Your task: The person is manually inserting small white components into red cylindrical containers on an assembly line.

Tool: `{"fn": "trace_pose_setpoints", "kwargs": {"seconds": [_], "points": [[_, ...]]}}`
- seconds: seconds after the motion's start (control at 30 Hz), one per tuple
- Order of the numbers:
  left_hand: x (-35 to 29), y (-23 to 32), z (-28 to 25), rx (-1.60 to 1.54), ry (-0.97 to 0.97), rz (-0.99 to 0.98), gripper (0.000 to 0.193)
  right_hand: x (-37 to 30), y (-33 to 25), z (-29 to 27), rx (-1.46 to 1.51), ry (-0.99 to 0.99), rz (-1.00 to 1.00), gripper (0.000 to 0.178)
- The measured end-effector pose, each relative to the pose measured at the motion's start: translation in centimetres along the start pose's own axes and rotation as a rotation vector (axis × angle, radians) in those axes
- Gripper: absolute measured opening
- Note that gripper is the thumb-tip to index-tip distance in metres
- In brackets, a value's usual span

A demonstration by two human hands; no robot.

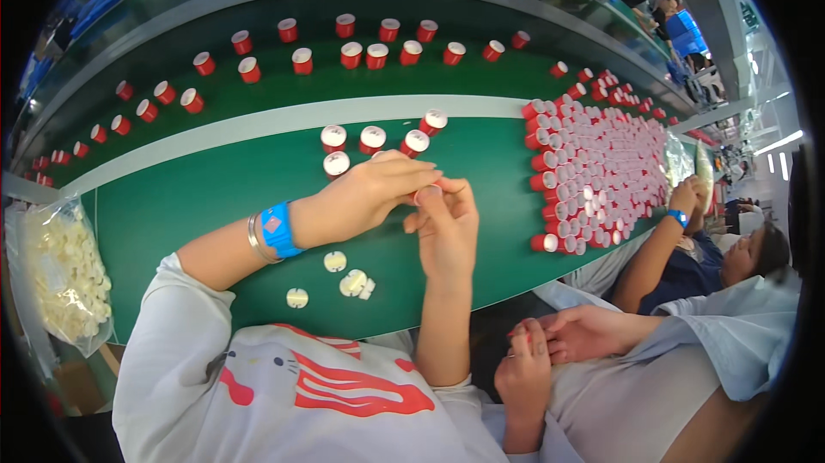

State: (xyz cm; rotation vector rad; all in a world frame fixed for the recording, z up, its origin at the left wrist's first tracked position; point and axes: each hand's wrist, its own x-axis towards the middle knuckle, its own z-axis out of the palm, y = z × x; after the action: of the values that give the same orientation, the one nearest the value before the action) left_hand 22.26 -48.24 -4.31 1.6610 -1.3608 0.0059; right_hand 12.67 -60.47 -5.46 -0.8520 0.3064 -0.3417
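"Which step?"
"Close fingertip work, I judge; the next move wants steadiness. At centre, my right hand (449,235) pinches a small round red-and-white plastic-looking piece (419,197); my left hand (368,192) curls against it, grip hidden, so I can't tell."
"Textures?"
"Flat, notched cream discs (352,283) towards seven-thirty; glossy white-topped red cylinders (334,137) towards eleven."

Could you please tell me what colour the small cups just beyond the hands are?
The cups are red with white tops, clearest in the head view.
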Motion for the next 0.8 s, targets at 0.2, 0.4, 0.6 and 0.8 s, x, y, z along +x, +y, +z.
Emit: {"fn": "trace_pose_setpoints", "kwargs": {"seconds": [0.2,0.4,0.6,0.8], "points": [[-0.1,0.6,-0.1,0.137,0.008,0.011,0.046,0.0,0.5,0.9,-0.178,0.1,-0.104,0.018],[-0.2,1.3,-1.0,0.152,-0.023,0.032,0.05,-0.1,-0.5,0.8,-0.292,0.035,-0.098,0.019],[2.1,-1.5,-5.1,0.106,0.173,-0.026,0.037,-1.0,-3.1,0.2,-0.402,-0.015,-0.194,0.02],[3.2,-7.3,-7.7,0.202,0.09,-0.243,0.026,-2.2,-4.2,-1.6,-0.568,0.003,-0.083,0.017]]}}
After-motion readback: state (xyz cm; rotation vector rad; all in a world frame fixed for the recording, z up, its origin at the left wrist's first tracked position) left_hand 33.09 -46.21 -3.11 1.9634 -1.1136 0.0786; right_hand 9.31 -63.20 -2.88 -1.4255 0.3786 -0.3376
